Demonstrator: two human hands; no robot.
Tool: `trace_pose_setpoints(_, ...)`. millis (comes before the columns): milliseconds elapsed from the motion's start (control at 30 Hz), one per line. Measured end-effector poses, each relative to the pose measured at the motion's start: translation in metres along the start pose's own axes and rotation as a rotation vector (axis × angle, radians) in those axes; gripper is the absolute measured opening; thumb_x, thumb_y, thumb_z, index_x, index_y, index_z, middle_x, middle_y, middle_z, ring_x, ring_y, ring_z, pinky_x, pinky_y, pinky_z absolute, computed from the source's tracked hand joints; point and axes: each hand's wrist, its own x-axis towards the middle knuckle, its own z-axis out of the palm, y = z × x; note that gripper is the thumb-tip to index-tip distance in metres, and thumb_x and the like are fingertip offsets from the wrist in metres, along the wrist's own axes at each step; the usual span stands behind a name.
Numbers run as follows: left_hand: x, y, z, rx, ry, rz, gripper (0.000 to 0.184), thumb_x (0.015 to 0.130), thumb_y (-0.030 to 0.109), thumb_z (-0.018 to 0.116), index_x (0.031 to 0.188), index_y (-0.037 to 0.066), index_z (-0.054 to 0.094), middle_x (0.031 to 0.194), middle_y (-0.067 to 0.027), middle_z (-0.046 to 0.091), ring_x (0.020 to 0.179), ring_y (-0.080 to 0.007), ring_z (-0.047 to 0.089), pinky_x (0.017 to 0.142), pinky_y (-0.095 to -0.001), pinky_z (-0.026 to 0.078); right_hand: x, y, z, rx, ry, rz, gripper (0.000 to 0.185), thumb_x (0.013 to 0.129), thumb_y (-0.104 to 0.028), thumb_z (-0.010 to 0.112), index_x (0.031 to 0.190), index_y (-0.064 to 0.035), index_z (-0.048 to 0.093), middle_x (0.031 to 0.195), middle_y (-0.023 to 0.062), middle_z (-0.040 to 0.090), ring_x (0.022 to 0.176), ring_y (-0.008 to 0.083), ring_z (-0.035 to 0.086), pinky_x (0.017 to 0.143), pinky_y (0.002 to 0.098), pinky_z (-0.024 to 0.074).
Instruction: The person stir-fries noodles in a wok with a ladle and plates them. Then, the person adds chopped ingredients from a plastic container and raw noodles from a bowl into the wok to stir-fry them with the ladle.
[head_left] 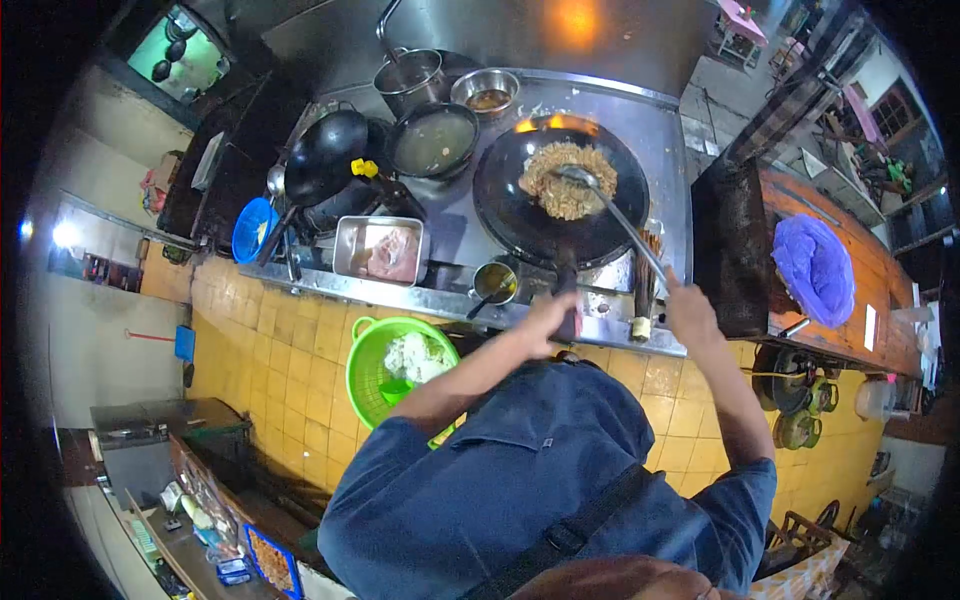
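Note:
A large black wok sits over flames on the steel stove, its handle toward me. Brown chopped food lies in it. My left hand is closed on the wok handle. In my right hand is the shaft of a long metal ladle, whose bowl rests in the food. Left of the wok handle stands a small metal cup with dark liquid and a utensil. A steel tray of pink meat is further left.
Behind are a pan of cloudy liquid, a steel bowl and a pot. A second wok stands left. A green basket of white food is below the stove edge. A bamboo brush lies right; a purple-covered container is beyond.

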Motion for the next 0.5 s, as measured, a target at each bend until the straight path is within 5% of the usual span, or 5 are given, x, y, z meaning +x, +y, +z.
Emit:
trace_pose_setpoints(133, -0.033, 0.01, 0.007, 0.113, -0.105, -0.102, 0.017, 0.086, 0.02, 0.055, 0.081, 0.004, 0.052, 0.062, -0.0055, 0.053, 0.051, -0.0159, 0.054, 0.048, -0.0296, 0.047, 0.017, 0.017, -0.044, 0.608, -0.2, 0.008, 0.046, 0.086, -0.021, 0.049, 0.127, -0.0027, 0.043, 0.078, 0.0217, 0.061, 0.075, 0.0356, 0.061, 0.066, 0.0404, 0.048)
trace_pose_setpoints(200, 0.016, 0.003, -0.017, 0.052, -0.065, 0.083, 0.014, 0.084, 0.015, 0.058, 0.085, 0.004, 0.05, 0.065, -0.0056, 0.052, 0.051, -0.0149, 0.053, 0.046, -0.0291, 0.047, 0.032, -0.013, -0.053, 0.907, -0.541, 0.381, 0.039, 0.087, -0.022, 0.047, 0.12, -0.0017, 0.05, 0.084, 0.0259, 0.059, 0.084, 0.0401, 0.057, 0.074, 0.0416, 0.0453)
trace_pose_setpoints(267, 0.063, -0.005, -0.041, 0.077, -0.002, 0.216, 0.021, 0.082, 0.012, 0.059, 0.094, 0.004, 0.044, 0.066, -0.0054, 0.053, 0.052, -0.0137, 0.053, 0.045, -0.0285, 0.046, 0.065, -0.037, 0.066, 0.914, -0.361, 0.273, 0.032, 0.088, -0.025, 0.044, 0.107, -0.0022, 0.057, 0.088, 0.0247, 0.06, 0.086, 0.0395, 0.057, 0.075, 0.0439, 0.044)
trace_pose_setpoints(367, 0.123, -0.009, -0.075, 0.183, -0.024, 0.323, 0.022, 0.081, 0.011, 0.06, 0.094, 0.005, 0.043, 0.065, -0.0063, 0.053, 0.051, -0.0149, 0.054, 0.044, -0.0298, 0.046, 0.087, -0.03, 0.074, 0.621, -0.129, 0.009, 0.03, 0.089, -0.026, 0.042, 0.094, -0.0014, 0.058, 0.086, 0.0228, 0.061, 0.084, 0.04, 0.057, 0.074, 0.0447, 0.0445)
trace_pose_setpoints(500, 0.13, -0.001, -0.073, 0.217, 0.003, 0.308, 0.018, 0.083, 0.013, 0.059, 0.086, 0.004, 0.044, 0.063, -0.0057, 0.053, 0.049, -0.0151, 0.054, 0.042, -0.0301, 0.046, 0.115, 0.031, 0.014, 0.452, -0.436, 0.019, 0.032, 0.089, -0.027, 0.042, 0.087, 0.0003, 0.058, 0.082, 0.022, 0.061, 0.072, 0.0398, 0.059, 0.069, 0.046, 0.047)
